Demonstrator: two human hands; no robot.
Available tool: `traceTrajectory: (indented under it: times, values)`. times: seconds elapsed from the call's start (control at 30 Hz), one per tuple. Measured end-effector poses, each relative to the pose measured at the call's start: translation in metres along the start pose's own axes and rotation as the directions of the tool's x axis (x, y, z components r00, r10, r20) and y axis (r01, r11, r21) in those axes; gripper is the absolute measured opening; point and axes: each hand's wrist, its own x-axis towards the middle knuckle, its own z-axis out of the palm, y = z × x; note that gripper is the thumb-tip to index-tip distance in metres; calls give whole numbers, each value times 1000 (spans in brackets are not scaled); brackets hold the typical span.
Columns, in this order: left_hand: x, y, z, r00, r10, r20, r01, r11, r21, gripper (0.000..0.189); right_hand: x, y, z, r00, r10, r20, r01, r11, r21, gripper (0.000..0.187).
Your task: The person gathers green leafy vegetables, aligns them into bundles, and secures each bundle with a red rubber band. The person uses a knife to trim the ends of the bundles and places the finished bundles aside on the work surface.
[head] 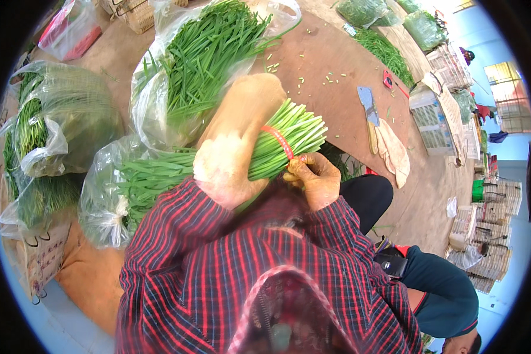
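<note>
A bunch of garlic chives (270,152) lies across my lap, its pale cut ends pointing right and its green leaves trailing left. My left hand (236,141), in a tan fabric glove, wraps over the bunch and holds it. Around the stems runs a red tape band (279,138) that bears writing. Bare and stained, my right hand (314,175) pinches that band at the bunch's near edge; the fingertips partly hide the pinched part. Just beyond my left hand, a clear plastic bag (144,104) holds loose chives (212,57).
On the brown board (318,57) lie a cleaver (369,108), a pale cloth (391,150), a small red object (387,79) and cut stem bits. Bagged greens (79,115) stand left. A plastic crate (431,119) is at right. Another person (442,287) bends close on my right.
</note>
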Motion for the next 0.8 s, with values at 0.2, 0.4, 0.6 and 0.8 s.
traceTrajectory:
  times: [0.2, 0.4, 0.6, 0.8]
  values:
    - [15, 4, -33, 963, -95, -254, 48, 981, -187, 106, 6, -95, 28, 926, -371, 75, 363, 926, 102, 15]
    - [89, 36, -62, 511, -268, -817, -201, 887, -416, 113, 18, -271, 109, 488, -773, 404, 838, 545, 31, 14]
    - [87, 11, -11, 987, -131, -94, -90, 37, -995, 69, -10, -342, 106, 213, -607, 766, 962, -6, -272, 13]
    - [140, 7, 23, 863, 489, -125, 389, -802, -453, 100, -33, -322, 29, 180, -259, 949, 955, -185, -232, 10]
